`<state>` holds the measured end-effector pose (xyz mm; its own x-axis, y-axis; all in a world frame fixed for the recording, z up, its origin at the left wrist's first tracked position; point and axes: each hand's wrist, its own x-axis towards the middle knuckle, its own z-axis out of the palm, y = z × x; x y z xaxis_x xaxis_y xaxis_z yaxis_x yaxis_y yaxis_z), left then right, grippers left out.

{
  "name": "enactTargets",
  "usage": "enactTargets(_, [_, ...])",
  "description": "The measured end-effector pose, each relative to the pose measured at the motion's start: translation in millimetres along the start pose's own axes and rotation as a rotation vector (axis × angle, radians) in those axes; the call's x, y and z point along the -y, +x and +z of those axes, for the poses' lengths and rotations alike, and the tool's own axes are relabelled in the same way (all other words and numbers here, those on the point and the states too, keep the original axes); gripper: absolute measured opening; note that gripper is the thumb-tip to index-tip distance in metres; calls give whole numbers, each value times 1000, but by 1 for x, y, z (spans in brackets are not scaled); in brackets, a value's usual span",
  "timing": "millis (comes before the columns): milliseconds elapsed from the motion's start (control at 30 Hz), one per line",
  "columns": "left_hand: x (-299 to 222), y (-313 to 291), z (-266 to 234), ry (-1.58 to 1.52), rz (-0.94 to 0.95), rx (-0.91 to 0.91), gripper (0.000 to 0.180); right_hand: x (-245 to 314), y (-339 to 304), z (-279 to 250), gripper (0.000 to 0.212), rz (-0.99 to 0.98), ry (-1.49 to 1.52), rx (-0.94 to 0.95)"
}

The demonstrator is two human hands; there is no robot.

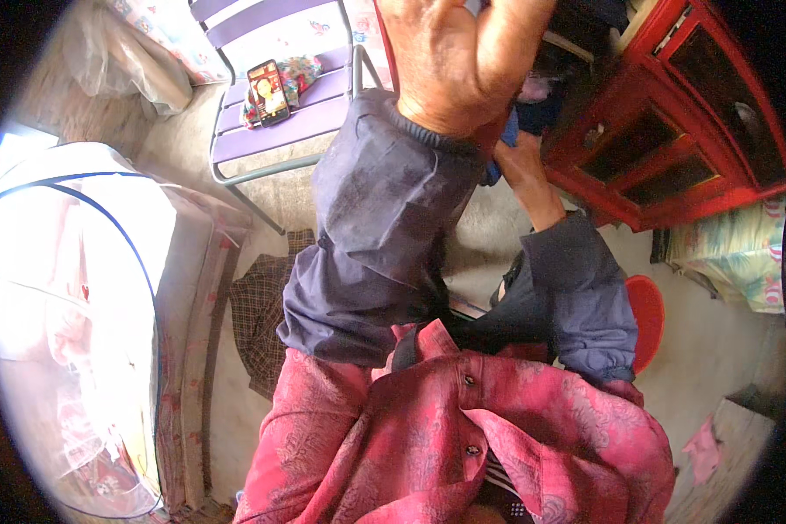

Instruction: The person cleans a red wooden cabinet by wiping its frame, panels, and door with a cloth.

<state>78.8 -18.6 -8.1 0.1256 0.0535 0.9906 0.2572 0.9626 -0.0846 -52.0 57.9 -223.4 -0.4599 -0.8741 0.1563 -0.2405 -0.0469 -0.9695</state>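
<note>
My left hand (463, 65) is raised close to the camera at the top middle, its fingers cut off by the upper edge, so what it holds, if anything, is hidden. Lower and to the right, my right hand (527, 170) closes on a piece of blue cloth (493, 171), partly hidden behind my left wrist. Dark purple-grey sleeve covers (384, 227) wrap both forearms over a red patterned jacket (541, 410). Dark clothes (546, 113) lie just beyond my right hand, beside the red cabinet (655, 140).
A purple slatted chair (279, 144) bears a phone (268, 93) and a colourful cloth (301, 79). A netted bed (188, 262) stands at the left. Brown checked cloth (262, 323) lies on the floor; a red basin (646, 323) is at the right, near a patterned cloth cover (738, 249).
</note>
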Motion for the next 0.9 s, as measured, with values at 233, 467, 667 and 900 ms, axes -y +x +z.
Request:
enactTargets(233, [12, -5, 9, -9, 52, -55, 19, 48, -36, -11, 33, 222, 136, -131])
enactTargets(467, [10, 0, 3, -12, 191, -14, 24, 122, -51, -24, 38, -73, 97, -197])
enactTargets(667, [20, 3, 4, 203, 521, -61, 34, 149, -48, -22, 40, -238, -1, -321])
enactTargets(900, [18, 5, 3, 168, 472, -49, 36, 159, -24, -24, 40, -348, -81, -488])
